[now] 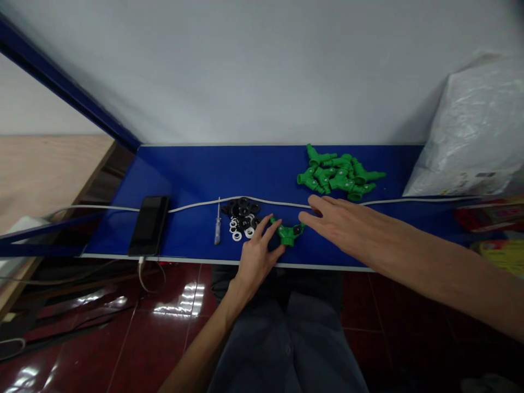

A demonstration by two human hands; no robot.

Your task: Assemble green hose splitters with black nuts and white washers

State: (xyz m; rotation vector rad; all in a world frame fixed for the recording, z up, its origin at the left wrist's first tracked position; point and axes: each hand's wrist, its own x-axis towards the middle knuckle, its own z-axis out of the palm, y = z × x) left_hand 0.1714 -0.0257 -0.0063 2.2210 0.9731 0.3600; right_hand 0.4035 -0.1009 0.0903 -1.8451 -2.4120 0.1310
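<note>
My left hand rests on the blue worktop with its thumb and fingers around the left side of a green Y-shaped hose connector. A small black part shows on the connector's right arm. Just right of it hovers my right hand, its fingers apart and their tips close to that arm; I cannot tell whether they touch it. Left of my left hand lie a heap of black rings and several white washers. Farther back is a pile of similar green connectors.
A clear-handled screwdriver lies left of the rings. A white cable crosses the blue worktop, passing a black phone near the left end. At right stand a white plastic-wrapped package and red and yellow boxes.
</note>
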